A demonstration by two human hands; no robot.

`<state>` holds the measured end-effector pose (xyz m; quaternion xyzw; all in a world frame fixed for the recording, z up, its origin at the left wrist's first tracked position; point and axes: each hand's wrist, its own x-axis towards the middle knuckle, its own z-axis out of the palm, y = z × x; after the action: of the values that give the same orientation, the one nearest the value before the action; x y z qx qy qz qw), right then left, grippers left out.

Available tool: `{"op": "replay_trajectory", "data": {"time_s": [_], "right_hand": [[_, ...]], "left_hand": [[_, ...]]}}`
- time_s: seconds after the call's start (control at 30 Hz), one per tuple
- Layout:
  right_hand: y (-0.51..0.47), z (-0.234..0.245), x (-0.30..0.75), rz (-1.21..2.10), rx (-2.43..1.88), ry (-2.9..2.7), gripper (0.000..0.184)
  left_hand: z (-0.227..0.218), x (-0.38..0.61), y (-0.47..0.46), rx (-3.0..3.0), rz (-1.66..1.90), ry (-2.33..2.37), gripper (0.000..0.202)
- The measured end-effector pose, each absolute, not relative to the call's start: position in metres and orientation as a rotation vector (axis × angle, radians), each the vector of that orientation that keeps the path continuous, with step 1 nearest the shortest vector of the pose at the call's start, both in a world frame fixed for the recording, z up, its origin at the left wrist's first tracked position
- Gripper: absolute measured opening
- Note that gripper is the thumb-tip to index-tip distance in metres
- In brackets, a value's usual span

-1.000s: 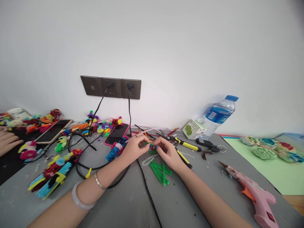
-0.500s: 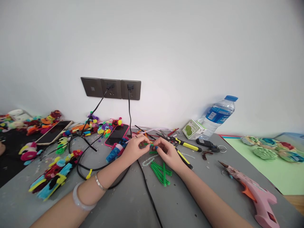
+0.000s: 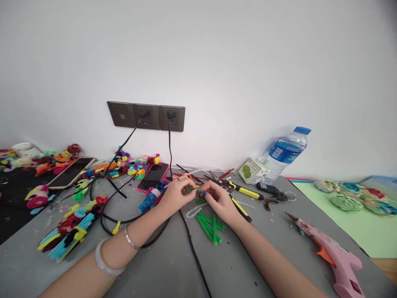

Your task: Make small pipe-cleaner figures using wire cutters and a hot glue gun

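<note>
My left hand [image 3: 179,193] and my right hand [image 3: 218,199] meet above the middle of the table, fingertips almost touching. Between them they pinch a short green pipe cleaner [image 3: 194,189], mostly covered by the fingers. Below my hands lies a small bundle of green pipe cleaners [image 3: 212,227]. Beside it curls a silvery, sparkly strand [image 3: 194,212]. Yellow-and-black pliers [image 3: 245,191] rest just past my right hand, and a second yellow-and-black handle [image 3: 241,209] shows partly behind that wrist.
Black cables [image 3: 169,153] run from the wall sockets across the table. On the left lie fuzzy colourful figures [image 3: 66,227] and two phones [image 3: 153,177]. To the right are a pink glue gun [image 3: 333,254], a juice box [image 3: 251,170], keys [image 3: 273,189] and a leaning water bottle [image 3: 287,151].
Both hands stay almost in place with the green pipe cleaner between their fingertips. The whole view has shifted very slightly; nothing on the table has visibly moved.
</note>
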<state>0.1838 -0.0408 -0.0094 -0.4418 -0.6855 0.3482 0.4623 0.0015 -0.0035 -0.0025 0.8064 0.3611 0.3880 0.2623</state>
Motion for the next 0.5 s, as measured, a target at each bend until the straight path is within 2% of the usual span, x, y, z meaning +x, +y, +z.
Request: {"op": "replay_trajectory", "data": {"time_s": [0.5], "right_hand": [[-0.0404,-0.0101,0.1835,0.855,-1.113,-1.695,0.003]], "left_hand": [[-0.0019,0.0017,-0.0037,2.172,1.04,0.984,0.006]]}}
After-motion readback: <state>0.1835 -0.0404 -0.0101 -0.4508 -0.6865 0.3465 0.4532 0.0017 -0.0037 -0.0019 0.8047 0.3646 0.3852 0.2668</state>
